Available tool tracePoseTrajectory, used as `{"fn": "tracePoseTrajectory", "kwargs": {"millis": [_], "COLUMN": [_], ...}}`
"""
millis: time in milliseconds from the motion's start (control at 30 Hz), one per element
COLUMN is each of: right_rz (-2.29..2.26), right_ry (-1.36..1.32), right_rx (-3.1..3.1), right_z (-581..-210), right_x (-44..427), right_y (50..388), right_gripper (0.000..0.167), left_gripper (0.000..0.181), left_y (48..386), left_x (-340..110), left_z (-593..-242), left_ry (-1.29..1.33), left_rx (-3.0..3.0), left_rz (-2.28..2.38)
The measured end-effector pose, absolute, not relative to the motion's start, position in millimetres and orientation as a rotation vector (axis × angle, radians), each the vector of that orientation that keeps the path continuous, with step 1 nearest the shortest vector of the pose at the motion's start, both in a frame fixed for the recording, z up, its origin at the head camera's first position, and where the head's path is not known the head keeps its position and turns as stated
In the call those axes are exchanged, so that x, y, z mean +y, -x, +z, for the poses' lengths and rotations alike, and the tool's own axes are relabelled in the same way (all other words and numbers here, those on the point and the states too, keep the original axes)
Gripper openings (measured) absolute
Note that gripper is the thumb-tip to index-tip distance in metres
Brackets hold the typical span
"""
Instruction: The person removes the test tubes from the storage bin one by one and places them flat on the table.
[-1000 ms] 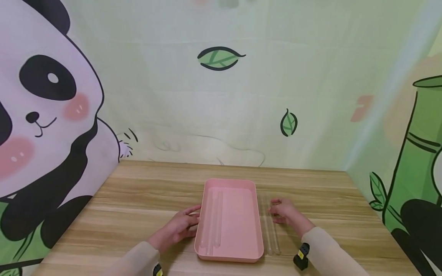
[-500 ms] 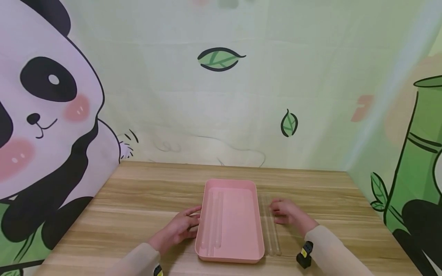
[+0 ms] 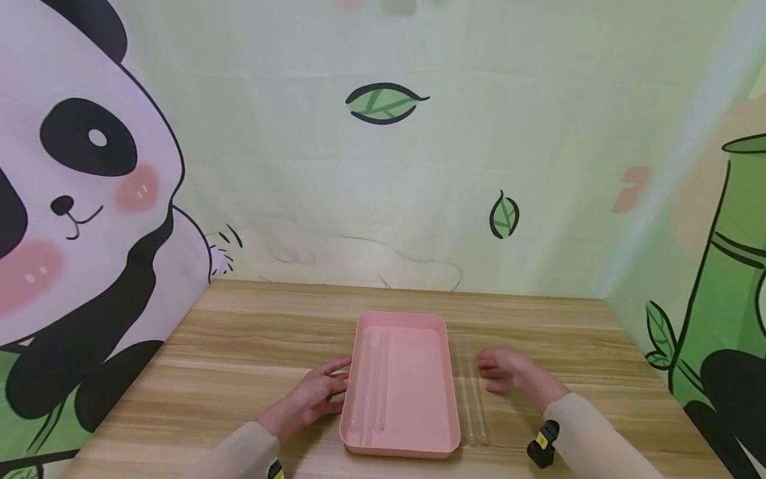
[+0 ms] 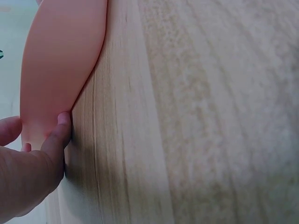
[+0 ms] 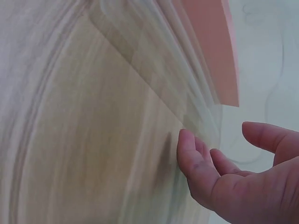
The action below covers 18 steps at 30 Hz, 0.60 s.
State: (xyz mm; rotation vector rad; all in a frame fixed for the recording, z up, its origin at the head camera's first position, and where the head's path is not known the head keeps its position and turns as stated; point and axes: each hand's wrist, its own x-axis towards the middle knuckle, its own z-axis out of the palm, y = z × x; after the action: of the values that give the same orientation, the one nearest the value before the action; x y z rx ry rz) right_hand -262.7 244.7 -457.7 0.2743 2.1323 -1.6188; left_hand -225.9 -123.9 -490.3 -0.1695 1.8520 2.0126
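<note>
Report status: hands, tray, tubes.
Left hand touching side of pink tray. Right hand empty, beside clear tubes on table. Other tubes inside tray. No obstruction visible.

Tray [image 3: 421, 386]: smooth plastic, soft sheen | tubes [image 3: 481, 426]: transparent, glossy | tabletop [image 3: 269, 332]: wood-grained, matt | backdrop [image 3: 287, 133]: creased cloth

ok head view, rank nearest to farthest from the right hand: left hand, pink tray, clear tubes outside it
1. Clear tubes, just left of the right hand
2. Pink tray, left of those
3. Left hand, at the tray's left
</note>
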Motion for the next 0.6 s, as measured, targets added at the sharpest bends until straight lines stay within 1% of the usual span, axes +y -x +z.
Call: {"fn": "tracePoseTrajectory", "kwargs": {"millis": [367, 600], "right_rz": [-1.605, -1.583], "right_ry": [-0.223, -0.123], "right_rx": [2.174, 2.186], "right_z": [-431, -409], "right_x": [256, 249], "right_y": [253, 249], "right_gripper": [0.050, 0.059], "left_gripper": [0.057, 0.057], "left_y": [223, 222], "left_x": [-123, -123], "left_z": [-489, -489], "left_ry": [0.164, 0.155], "left_rx": [1.854, 1.852], "left_rz": [2.017, 2.012]}}
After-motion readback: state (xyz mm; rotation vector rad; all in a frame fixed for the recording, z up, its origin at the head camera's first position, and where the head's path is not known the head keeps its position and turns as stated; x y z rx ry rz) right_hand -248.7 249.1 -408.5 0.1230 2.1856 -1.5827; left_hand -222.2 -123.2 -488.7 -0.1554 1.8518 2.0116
